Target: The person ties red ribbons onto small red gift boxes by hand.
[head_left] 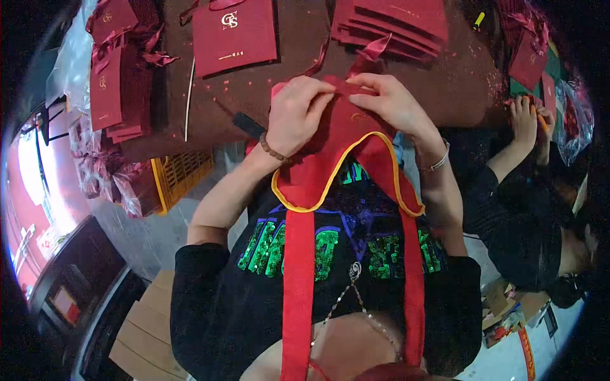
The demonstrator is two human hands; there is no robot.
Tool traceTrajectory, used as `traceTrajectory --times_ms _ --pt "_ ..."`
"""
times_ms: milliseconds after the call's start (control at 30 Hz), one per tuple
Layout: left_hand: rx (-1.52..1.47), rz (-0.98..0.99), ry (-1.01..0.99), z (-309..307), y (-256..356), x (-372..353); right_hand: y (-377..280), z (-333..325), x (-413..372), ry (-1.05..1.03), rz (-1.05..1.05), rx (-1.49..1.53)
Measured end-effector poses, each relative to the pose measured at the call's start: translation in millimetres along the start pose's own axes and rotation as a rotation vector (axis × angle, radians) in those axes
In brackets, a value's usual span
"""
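Note:
Both hands meet at the near side of the table, pinching the upper edge of a dark red paper gift bag point(343, 114) with a small gold logo. My left hand point(297, 109), with a beaded bracelet at the wrist, has thumb and forefinger closed on its left part. Close beside it, my right hand point(389, 103) pinches with thumb and fingers at the right. From between the hands a dark red ribbon point(373, 51) sticks up and away. The fingertips hide the exact spot being gripped. Below the bag hangs a red apron point(302, 187) with yellow trim.
A finished-looking red bag point(235, 41) lies ahead on the brown-covered table point(219, 101). Stacks of bags point(394, 25) point(121, 95) stand at back right and left. A white stick point(189, 98) and yellow cutter point(480, 21) lie there. A co-worker's hand point(525, 120) is at right.

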State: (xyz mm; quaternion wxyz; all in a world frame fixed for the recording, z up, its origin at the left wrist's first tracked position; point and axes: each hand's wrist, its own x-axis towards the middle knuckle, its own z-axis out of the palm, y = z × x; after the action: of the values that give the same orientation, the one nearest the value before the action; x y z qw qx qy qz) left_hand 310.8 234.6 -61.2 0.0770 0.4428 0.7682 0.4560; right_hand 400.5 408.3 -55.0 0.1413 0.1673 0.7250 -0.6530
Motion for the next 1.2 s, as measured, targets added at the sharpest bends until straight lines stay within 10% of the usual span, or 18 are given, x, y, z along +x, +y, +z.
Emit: traceTrajectory --times_ms 1200 --pt "0.225 0.217 -0.047 15.2 11.8 3.6 26.3 1.8 0.6 0.089 -0.088 -0.129"
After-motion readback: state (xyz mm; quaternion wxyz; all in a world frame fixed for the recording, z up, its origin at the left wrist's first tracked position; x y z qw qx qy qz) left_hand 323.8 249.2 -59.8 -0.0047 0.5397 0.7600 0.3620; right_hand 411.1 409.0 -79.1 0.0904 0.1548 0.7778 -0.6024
